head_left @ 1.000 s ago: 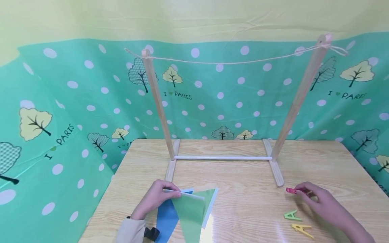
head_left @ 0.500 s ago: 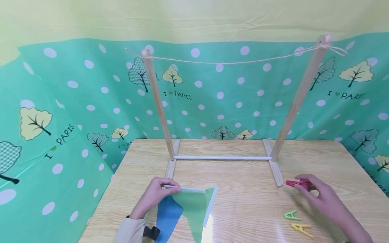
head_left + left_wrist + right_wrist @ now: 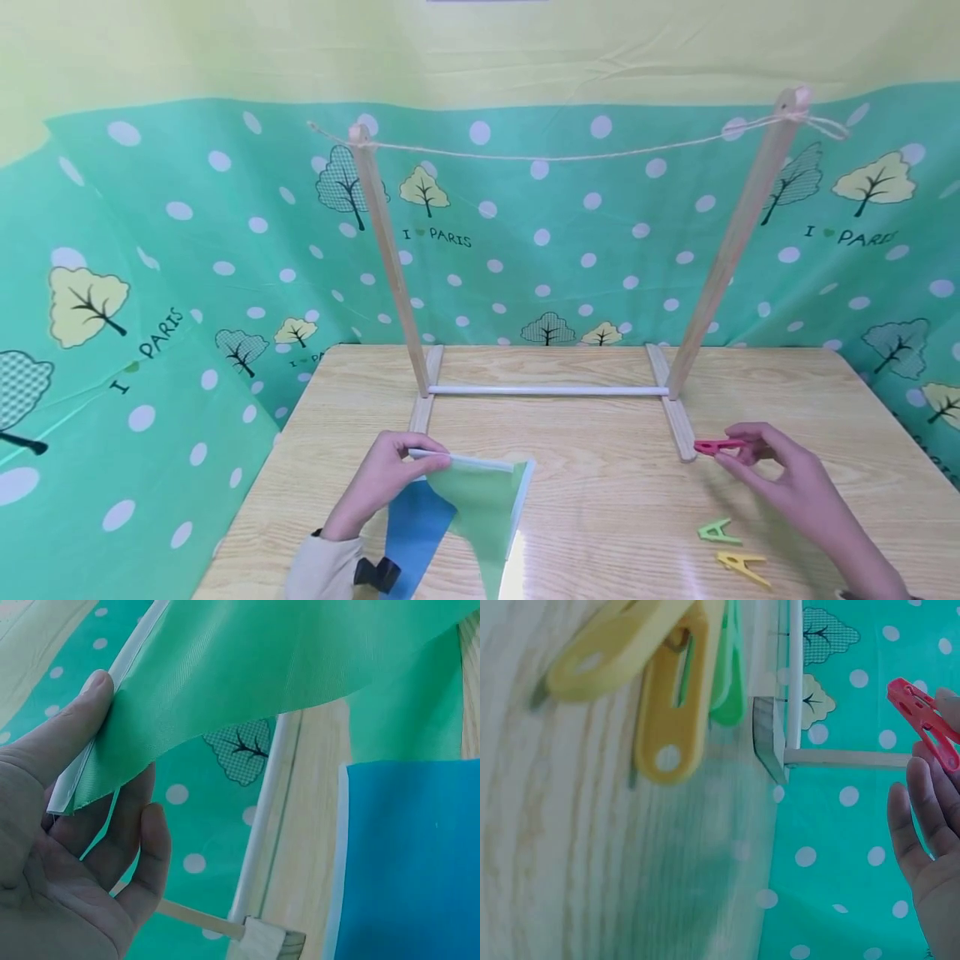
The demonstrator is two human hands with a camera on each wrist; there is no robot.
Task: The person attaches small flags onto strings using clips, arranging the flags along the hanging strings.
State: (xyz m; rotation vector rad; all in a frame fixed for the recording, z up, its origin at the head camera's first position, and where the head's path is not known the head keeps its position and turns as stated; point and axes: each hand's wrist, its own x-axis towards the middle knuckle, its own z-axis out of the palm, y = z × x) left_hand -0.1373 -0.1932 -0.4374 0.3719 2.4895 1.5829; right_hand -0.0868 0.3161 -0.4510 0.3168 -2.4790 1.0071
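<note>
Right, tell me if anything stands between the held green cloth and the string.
Nothing visible: the green cloth, pinched by the left hand, is in front of the stand, whose white rod sits low, below the string.

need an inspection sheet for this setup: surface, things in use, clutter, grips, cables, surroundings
Surface: wood-grain table, with a bright reflection on the near side.
Job's things: wooden stand with string across its top, nothing hung on it; green sheet with a white edge; blue sheet; red clip; green clip and yellow clip, both on the table.
Clutter: nothing seen beyond these.
Left grip: pinches the green sheet's white edge.
Right grip: pinches the red clip.
Cables: nothing seen.
Surroundings: teal cloth with white dots and printed trees behind the table.
</note>
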